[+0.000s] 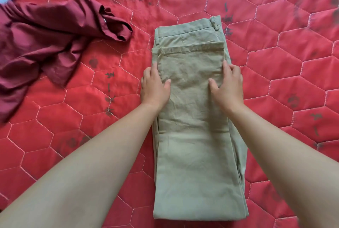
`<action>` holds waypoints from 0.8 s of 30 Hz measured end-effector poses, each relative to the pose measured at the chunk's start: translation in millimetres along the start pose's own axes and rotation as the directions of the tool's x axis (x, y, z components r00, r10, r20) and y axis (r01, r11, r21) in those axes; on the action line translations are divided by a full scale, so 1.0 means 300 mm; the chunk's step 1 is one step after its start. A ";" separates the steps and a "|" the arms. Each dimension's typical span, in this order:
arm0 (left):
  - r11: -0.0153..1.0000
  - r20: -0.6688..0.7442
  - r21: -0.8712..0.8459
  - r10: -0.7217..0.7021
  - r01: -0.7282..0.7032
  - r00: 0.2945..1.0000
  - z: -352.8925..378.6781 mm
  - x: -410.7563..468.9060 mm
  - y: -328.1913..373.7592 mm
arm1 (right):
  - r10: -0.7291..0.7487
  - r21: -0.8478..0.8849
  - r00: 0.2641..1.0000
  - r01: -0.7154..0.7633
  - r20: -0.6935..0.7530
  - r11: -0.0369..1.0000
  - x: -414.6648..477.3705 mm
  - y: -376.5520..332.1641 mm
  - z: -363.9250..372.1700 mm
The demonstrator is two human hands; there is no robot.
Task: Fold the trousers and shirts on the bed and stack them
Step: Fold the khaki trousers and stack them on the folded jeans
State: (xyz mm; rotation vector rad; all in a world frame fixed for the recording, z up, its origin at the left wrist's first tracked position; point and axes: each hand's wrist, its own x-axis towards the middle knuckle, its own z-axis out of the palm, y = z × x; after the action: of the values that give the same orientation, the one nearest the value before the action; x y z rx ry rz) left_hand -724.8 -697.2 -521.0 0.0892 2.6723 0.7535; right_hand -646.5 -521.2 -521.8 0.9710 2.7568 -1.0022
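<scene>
Khaki trousers (194,136) centre frame on bed (275,80), hem doubled up to just below waistband | left hand (155,85), right hand (228,85) grasp side edges, thumbs on top | step: folding trousers; next likely halve again | shirt (45,44) upper left, crumpled, unfolded
</scene>
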 end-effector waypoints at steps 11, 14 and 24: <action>0.999 -0.193 -0.031 0.025 -0.032 0.981 -0.023 0.010 -0.017 | 0.160 0.101 0.985 -0.153 -0.068 0.983 -0.088 0.024 0.013; 0.997 -0.118 -0.068 0.034 -0.043 0.992 -0.018 -0.027 -0.023 | 0.186 0.129 0.982 -0.179 -0.041 0.975 -0.149 0.029 0.025; 0.995 -0.075 0.079 0.074 -0.068 0.994 -0.090 0.049 0.078 | 0.052 0.156 0.986 -0.027 -0.160 0.987 -0.024 -0.057 -0.071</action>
State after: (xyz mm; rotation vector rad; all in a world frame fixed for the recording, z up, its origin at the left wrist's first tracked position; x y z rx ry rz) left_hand -748.9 -688.2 -492.4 0.1793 2.7852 0.6900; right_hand -647.2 -522.6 -493.6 1.1747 2.8102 -1.1954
